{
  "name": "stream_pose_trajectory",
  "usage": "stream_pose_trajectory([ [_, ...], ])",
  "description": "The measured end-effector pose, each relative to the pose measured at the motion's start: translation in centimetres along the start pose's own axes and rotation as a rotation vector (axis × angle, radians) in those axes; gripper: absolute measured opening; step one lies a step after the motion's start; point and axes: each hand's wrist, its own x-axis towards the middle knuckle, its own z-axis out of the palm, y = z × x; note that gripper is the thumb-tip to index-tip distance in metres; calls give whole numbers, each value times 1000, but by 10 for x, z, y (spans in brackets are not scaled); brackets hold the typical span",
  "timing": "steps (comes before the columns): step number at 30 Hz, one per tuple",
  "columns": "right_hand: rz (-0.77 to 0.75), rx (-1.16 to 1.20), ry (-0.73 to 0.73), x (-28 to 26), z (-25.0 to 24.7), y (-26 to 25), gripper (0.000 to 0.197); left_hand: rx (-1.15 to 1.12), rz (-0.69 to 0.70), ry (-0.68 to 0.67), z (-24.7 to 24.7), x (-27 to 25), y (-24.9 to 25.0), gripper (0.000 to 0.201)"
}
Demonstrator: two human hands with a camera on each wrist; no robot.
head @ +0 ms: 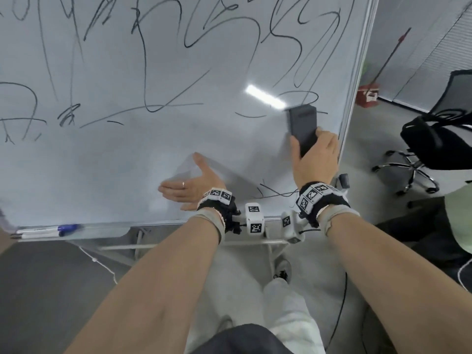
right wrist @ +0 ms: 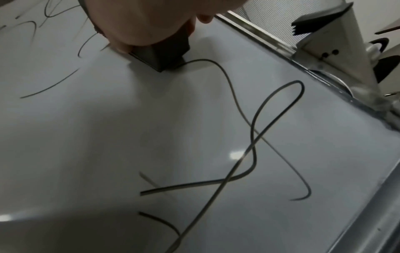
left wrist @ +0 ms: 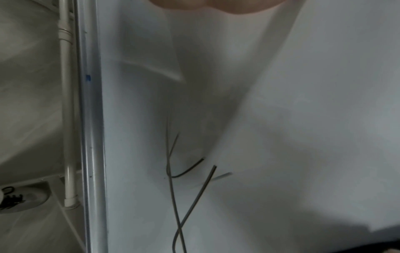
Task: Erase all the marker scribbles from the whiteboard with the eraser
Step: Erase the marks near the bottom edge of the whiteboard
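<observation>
- The right hand [head: 315, 159] grips a dark eraser [head: 303, 127], with the thumb on one side and the fingers curled around the other side.
- The eraser is pressed flat on the whiteboard [head: 127, 159], in the right part of the head frame, close to the right edge of the board.
- The top end of the eraser touches a looped scribble [head: 297, 97]; it looks a little blurred there.
- The left hand [head: 189, 185] lies flat on the board in the lower centre of the frame, with straight fingers and nothing held. It wears a ring [head: 183, 184].
- Many black scribbles cover the upper part and the left side of the board.
- A few thin lines [head: 274, 191] are between the two wrists, near the bottom edge.
- A blue marker [head: 67, 229] lies in the tray [head: 107, 226] at the lower left.
- A black chair [head: 439, 139] stands on the floor at the right side of the frame.
</observation>
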Motion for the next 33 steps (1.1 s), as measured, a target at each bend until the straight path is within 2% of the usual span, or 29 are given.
stream_pose_trajectory([
  [4, -19, -31, 42, -1, -5, 14, 64, 8, 11, -13, 0, -2, -6, 116],
  [8, 177, -62, 60, -4, -15, 35, 62, 16, 35, 42, -2, 0, -10, 112],
  [11, 246, -91, 19, -16, -18, 36, 59, -13, 24, 64, -4, 4, -8, 107],
  [13, 166, -76, -103, -27, -18, 23, 57, -24, 22, 67, -5, 7, -7, 105],
  [16, -180, -137, -312, -35, -16, 5, 53, -39, 29, 56, -5, 9, -9, 104],
  [17, -207, -148, -311, -32, -17, 5, 52, -37, 29, 49, -6, 8, -10, 103],
  [18, -157, -129, -270, -28, -17, 6, 52, -39, 30, 48, -6, 8, -11, 102],
  [21, 234, -3, -84, -12, -28, 22, 53, -57, 42, 43, -6, 3, -12, 96],
  [23, 367, -1, -60, -11, -30, 34, 55, -57, 62, 58, -4, 2, -12, 95],
  [27, 349, 9, -131, -38, -19, 52, 58, -6, 98, 122, 2, 12, -18, 94],
  [30, 402, -8, -184, -55, -17, 65, 60, 41, 128, 166, 4, 15, -21, 89],
  [33, 452, -45, -233, -63, -25, 73, 59, 40, 155, 150, 4, 5, -24, 84],
])
